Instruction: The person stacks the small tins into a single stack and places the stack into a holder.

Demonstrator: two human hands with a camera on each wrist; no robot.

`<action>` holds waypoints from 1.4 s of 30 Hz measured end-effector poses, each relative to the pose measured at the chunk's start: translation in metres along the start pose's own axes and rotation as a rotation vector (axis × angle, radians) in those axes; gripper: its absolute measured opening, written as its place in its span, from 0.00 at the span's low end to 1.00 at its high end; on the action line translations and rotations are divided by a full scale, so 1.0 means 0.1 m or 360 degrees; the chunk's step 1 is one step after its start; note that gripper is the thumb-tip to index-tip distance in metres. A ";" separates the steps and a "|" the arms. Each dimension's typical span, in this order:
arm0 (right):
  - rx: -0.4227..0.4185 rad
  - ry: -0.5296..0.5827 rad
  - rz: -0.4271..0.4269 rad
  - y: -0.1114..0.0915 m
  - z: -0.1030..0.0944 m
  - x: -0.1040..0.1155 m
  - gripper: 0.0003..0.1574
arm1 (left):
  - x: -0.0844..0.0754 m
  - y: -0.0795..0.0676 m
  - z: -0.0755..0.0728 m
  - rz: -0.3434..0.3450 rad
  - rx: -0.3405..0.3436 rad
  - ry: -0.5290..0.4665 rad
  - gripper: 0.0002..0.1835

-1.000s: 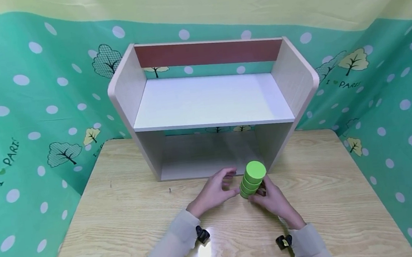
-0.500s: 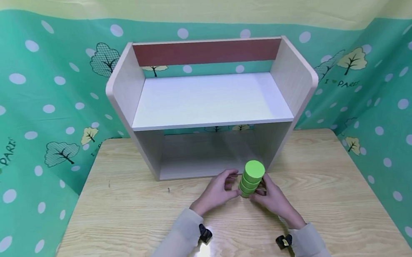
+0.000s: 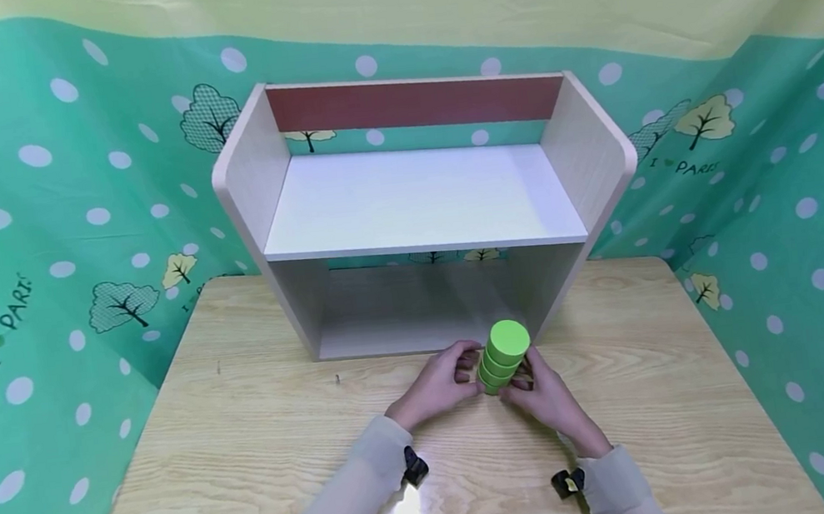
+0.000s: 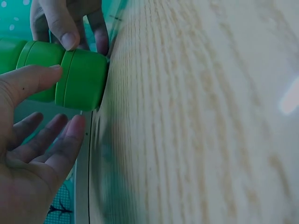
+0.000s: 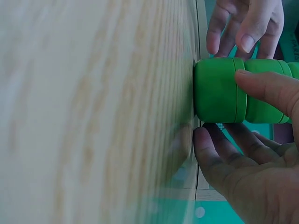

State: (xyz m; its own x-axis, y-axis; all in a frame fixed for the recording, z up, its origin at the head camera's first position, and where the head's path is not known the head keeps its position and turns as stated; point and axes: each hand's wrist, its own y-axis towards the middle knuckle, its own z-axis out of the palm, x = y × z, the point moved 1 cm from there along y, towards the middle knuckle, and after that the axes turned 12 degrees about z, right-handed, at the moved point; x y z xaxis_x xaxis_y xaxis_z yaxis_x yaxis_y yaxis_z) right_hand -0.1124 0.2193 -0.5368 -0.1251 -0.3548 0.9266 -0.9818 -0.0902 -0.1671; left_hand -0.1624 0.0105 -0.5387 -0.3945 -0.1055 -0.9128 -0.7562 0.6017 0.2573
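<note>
A stack of bright green round containers (image 3: 506, 347) stands upright on the table at the front right of the shelf unit. Thin seams run round each one (image 4: 83, 79). My right hand (image 3: 548, 402) holds the lower part from the right, its thumb (image 5: 264, 84) in front and its fingers (image 5: 247, 144) curled partly behind. From the left, my left hand (image 3: 436, 384) reaches in with its thumb (image 4: 35, 81) at the stack's lower side. Its other fingers (image 4: 56, 140) are loosely bent and apart from the stack. Whether the left thumb presses on it is hard to tell.
A pale two-level shelf unit (image 3: 421, 201) with a reddish back rail (image 3: 414, 104) stands at the back of the wooden table (image 3: 250, 441). Its right side panel comes down just behind the stack. Patterned green cloth (image 3: 79, 250) hangs round the table.
My left hand has shifted slightly right, closer to the stack. The right hand and the stack keep their place. The head view has tilted a little.
</note>
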 end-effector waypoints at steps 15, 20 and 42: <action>0.0012 -0.0004 0.0031 -0.13 0.00 0.31 0.43 | 0.07 0.02 0.07 -0.0033 0.0028 -0.0046 0.31; 0.0004 -0.0005 0.0031 -0.06 0.01 0.12 0.45 | 0.07 0.02 0.07 -0.0044 0.0012 -0.0064 0.32; 0.0003 0.0048 0.0044 -0.01 0.00 0.04 0.46 | 0.08 0.02 0.07 -0.0055 -0.0006 -0.0071 0.31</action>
State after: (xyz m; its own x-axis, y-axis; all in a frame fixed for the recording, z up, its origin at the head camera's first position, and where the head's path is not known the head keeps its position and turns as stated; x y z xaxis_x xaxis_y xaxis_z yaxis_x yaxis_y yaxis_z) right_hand -0.1119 0.2181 -0.5330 -0.1562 -0.3290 0.9313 -0.9777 -0.0823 -0.1931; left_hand -0.1629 0.0166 -0.5476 -0.3447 -0.0905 -0.9343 -0.7707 0.5955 0.2267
